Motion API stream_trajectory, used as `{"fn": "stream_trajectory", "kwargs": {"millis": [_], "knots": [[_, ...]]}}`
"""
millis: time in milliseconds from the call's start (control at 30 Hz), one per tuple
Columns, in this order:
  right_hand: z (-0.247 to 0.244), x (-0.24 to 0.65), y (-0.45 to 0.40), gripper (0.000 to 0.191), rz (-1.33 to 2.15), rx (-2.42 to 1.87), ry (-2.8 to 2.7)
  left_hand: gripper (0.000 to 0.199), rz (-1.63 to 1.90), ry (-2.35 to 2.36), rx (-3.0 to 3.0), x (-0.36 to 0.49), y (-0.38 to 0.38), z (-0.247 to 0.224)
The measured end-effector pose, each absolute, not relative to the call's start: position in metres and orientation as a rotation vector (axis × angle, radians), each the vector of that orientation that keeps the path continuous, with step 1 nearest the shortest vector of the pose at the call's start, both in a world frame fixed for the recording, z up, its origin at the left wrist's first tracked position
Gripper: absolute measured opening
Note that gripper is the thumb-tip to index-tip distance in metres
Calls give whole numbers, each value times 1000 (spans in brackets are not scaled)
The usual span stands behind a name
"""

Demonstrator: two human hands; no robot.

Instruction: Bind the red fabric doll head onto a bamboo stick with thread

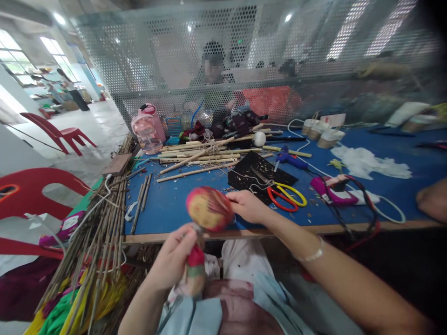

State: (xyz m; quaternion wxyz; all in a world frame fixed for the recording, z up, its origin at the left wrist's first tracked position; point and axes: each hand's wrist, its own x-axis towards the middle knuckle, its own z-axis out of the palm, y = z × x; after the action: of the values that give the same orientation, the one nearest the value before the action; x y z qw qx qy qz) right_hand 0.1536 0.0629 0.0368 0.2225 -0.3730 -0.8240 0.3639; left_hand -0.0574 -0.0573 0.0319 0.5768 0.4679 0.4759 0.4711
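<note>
My left hand (176, 251) is closed round the narrow neck of a craft piece with a round yellow-and-red head (209, 209). Its lower part (194, 270), banded pink, green and tan, hangs below my fingers over my lap. My right hand (249, 207) has its fingers pinched together at the right side of the head; whatever thin thing they hold is too blurred to make out. Scissors (288, 197) with red and yellow handles lie beyond my right hand, partly on a black sheet (251, 167). A blue glue gun (291, 159) lies behind them.
Bamboo sticks (199, 156) and a pink bottle (148, 132) are at the back of the blue table. Thin stems (104, 223) lean at its left edge. A purple power strip (331, 190), cables and white cloth (372, 160) lie right. Another person's arm (433, 200) enters at right.
</note>
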Motion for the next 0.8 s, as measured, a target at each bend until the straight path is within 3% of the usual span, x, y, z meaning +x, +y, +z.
{"fn": "stream_trajectory", "kwargs": {"millis": [133, 267, 367, 533, 633, 800], "knots": [[71, 119, 97, 18, 711, -710, -2850, 35, 885, 1028, 1269, -30, -62, 23], [120, 90, 76, 13, 73, -561, -3193, 38, 960, 1168, 1196, -25, -49, 4], [132, 94, 38, 10, -73, -468, -3159, 35, 1115, 1219, 1063, -39, -41, 3], [90, 127, 17, 23, 452, -840, -2500, 41, 1289, 1135, 678, -55, -36, 18], [53, 134, 21, 17, 880, -1062, -1938, 44, 1212, 946, 561, -52, -30, 19], [15, 136, 27, 59, 1157, -1013, -1700, 34, 897, 565, 454, -42, -22, 9]]}}
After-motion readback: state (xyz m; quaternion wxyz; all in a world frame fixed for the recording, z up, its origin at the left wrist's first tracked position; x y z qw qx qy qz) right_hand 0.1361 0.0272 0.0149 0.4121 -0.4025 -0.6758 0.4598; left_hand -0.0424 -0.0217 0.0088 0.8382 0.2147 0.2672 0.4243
